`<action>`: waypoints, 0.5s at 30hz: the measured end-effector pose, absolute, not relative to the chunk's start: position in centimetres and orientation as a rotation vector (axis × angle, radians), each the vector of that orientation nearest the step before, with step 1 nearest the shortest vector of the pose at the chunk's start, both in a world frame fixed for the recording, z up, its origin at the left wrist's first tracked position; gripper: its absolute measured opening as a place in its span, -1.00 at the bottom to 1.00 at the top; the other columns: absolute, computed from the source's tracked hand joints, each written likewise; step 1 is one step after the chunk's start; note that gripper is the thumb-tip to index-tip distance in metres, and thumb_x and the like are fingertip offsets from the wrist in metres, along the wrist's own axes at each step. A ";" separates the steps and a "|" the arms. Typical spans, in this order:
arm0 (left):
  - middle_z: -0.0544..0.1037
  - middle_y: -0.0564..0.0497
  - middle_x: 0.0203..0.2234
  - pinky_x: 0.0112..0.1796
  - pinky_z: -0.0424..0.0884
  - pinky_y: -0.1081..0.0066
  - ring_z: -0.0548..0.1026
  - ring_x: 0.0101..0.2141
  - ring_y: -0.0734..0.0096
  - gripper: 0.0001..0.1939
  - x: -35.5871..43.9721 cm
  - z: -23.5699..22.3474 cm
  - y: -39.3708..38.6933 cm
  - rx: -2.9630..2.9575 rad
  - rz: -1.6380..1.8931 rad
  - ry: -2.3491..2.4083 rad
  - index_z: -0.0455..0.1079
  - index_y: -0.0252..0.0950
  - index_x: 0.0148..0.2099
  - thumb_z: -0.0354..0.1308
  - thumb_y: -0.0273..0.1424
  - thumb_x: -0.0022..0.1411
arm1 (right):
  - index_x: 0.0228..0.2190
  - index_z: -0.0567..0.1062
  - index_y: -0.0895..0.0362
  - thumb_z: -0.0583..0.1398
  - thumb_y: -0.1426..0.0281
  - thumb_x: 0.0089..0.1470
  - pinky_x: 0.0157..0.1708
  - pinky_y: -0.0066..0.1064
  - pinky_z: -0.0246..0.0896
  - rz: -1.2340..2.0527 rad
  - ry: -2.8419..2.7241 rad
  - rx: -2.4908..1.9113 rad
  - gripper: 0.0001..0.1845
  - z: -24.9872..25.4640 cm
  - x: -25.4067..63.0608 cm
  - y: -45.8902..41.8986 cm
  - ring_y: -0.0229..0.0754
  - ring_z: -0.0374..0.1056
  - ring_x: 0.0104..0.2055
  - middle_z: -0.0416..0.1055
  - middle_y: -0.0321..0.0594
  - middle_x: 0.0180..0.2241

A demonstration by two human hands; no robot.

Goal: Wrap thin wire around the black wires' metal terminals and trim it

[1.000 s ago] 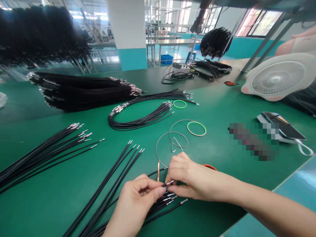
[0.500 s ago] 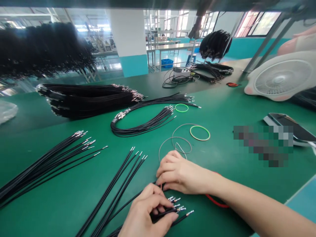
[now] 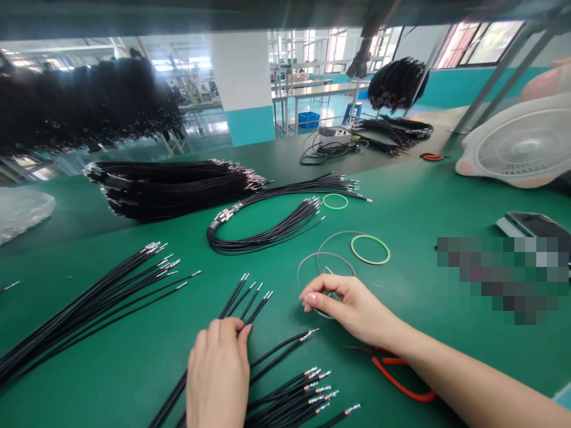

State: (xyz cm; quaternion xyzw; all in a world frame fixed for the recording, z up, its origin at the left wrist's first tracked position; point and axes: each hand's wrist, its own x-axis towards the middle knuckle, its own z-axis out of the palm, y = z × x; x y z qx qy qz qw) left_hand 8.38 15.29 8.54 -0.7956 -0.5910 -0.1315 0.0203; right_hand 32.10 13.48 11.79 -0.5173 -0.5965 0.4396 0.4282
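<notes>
My left hand (image 3: 220,365) is closed round a small group of black cables (image 3: 235,300), with their metal tips sticking out beyond the fingers. My right hand (image 3: 350,306) hovers over the green table with thumb and fingertips pinched together; whatever is between them is too small to make out. Beneath it lie loops of thin wire (image 3: 328,254). Two separate black cables (image 3: 281,351) lie between the hands. Below them is a bundle of black cables with crimped metal ends (image 3: 289,392). Red-handled scissors (image 3: 404,389) lie partly under my right forearm.
More black cables (image 3: 102,297) lie at left. A curved, tied cable bundle (image 3: 250,241) and a large cable stack (image 3: 178,193) are farther back. Green rings (image 3: 370,249) lie right of the wire loops. A white fan (image 3: 521,145) and a dark flat device (image 3: 542,229) stand at right.
My left hand has left the lower crimped cables and moved left onto the other group. My right hand has lifted away from the cables, uncovering the scissors. The view has shifted slightly.
</notes>
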 end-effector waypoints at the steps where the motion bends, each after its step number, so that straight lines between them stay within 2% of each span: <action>1: 0.53 -0.12 -0.34 -0.30 0.34 0.20 0.45 -0.33 0.09 -0.77 8.4 8.5 15.2 -2.484 -0.410 -1.863 0.36 -0.24 -0.24 -0.08 -0.30 0.36 | -0.34 0.52 0.16 0.15 0.23 0.22 -0.22 -0.38 0.29 1.110 -1.494 -1.293 -0.74 11.8 31.9 13.4 -0.22 0.40 -0.31 0.52 -0.23 -0.40; 5: 0.56 -0.08 -0.32 -0.35 0.38 0.25 0.52 -0.32 0.15 -0.78 8.2 8.0 15.3 -2.575 -0.518 -2.017 0.35 -0.22 -0.22 -0.07 -0.25 0.35 | -0.34 0.53 0.15 0.14 0.23 0.22 -0.24 -0.39 0.29 1.163 -1.536 -1.302 -0.73 11.8 31.1 12.9 -0.23 0.39 -0.32 0.51 -0.26 -0.41; 9: 0.56 -0.13 -0.26 -0.29 0.39 0.17 0.52 -0.29 0.07 -0.78 8.0 7.5 15.6 -2.589 -0.543 -1.943 0.37 -0.24 -0.17 -0.02 -0.24 0.31 | -0.33 0.56 0.13 0.16 0.27 0.20 -0.24 -0.40 0.29 1.169 -1.545 -1.338 -0.77 11.6 30.6 12.7 -0.23 0.39 -0.30 0.52 -0.26 -0.37; 15: 0.56 -0.07 -0.36 -0.29 0.39 0.16 0.51 -0.33 0.09 -0.79 7.1 7.3 16.2 -2.700 -0.626 -2.067 0.41 -0.19 -0.24 0.00 -0.23 0.28 | -0.34 0.56 0.14 0.17 0.22 0.19 -0.24 -0.40 0.29 1.205 -1.476 -1.369 -0.74 11.6 30.6 12.7 -0.21 0.39 -0.31 0.52 -0.27 -0.38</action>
